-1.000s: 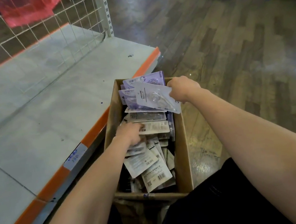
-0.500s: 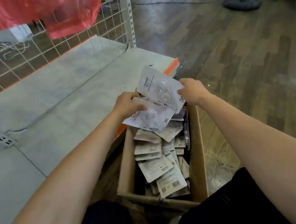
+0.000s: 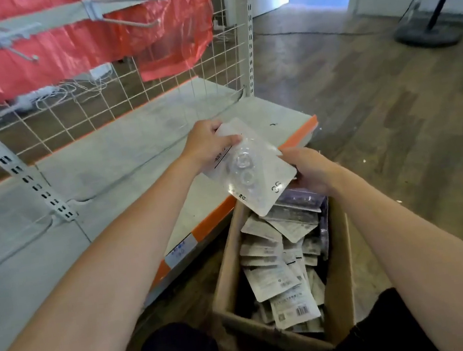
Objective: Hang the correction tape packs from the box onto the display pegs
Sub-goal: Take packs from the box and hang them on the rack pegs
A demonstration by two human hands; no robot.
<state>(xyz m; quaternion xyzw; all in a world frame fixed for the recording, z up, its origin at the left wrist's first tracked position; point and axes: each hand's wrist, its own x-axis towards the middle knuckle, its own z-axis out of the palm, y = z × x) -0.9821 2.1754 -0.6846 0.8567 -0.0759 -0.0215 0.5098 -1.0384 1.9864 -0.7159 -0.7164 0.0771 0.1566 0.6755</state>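
A white correction tape pack (image 3: 253, 169) with a clear blister is held above the far end of the cardboard box (image 3: 224, 267). My left hand (image 3: 205, 143) grips its top edge and my right hand (image 3: 309, 171) holds its right side. A second pack seems stacked under it; I cannot tell for sure. Several more packs (image 3: 281, 272) lie loose in the box. Two metal display pegs (image 3: 15, 41) (image 3: 130, 17) stick out from a white bar at the top left, both bare.
A grey shelf board with an orange front edge (image 3: 210, 225) runs left of the box. A white wire grid back panel (image 3: 154, 88) with red plastic sheeting (image 3: 61, 53) stands behind. Wooden floor lies right, with a black stand base (image 3: 426, 34).
Both hands lifted packs out of the box and brought them together above the shelf edge. My view tilted up, bringing the pegs into sight.
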